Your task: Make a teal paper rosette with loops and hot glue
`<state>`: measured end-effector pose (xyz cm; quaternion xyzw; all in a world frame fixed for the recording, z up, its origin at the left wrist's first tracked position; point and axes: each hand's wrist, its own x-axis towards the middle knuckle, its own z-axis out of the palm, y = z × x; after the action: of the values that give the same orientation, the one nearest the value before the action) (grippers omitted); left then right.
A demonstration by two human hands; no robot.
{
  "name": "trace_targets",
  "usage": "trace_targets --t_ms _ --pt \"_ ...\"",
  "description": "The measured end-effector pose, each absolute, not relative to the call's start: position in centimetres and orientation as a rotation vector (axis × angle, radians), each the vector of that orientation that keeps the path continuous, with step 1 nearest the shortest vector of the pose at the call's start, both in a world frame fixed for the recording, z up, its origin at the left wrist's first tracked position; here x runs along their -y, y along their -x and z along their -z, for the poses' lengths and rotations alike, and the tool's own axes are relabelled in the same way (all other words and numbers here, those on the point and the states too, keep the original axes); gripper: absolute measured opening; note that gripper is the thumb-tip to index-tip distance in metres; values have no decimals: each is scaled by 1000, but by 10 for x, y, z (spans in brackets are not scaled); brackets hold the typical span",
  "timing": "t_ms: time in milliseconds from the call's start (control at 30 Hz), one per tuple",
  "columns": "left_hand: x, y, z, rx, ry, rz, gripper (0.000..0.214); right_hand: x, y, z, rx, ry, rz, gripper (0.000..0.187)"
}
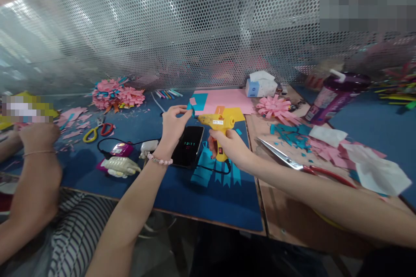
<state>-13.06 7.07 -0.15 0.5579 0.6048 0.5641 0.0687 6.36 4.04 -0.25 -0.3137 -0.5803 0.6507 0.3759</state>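
My right hand (226, 142) is wrapped round the handle of a yellow glue gun (217, 122), whose nozzle points left. Pinched in the fingers of my left hand (175, 122) is a small blue paper strip (190, 108), close to the nozzle; whether they touch I cannot tell. Below my hands lie blue paper pieces with notched ends (202, 169) and a phone (187, 147) with a lit screen. The glue gun's black cord (212, 170) curves over the paper. Pink paper (227, 99) and yellow paper (236, 114) lie behind the gun.
Large scissors (286, 158) lie open at right, near blue scraps (289, 134) and a purple bottle (334, 97). A tissue box (261, 85) and paper flowers (112, 95) stand at the back, before a perforated metal screen (195, 21). A co-worker's arm (40, 169) is at left.
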Motion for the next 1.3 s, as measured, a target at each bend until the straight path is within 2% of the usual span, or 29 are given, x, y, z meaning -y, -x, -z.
trace_targets --t_ms 1000,1167,1300 --pt "-70 131 1 -1777 -1634 -1743 20 -39 -64 3 1493 749 -1627 19" --pt "-70 134 -5 -1721 -1522 -1838 19 -44 -71 1 1672 719 -1565 19" --pt "-69 138 -15 -1692 -1282 -2139 18 -76 -67 -17 1576 821 -1440 27"
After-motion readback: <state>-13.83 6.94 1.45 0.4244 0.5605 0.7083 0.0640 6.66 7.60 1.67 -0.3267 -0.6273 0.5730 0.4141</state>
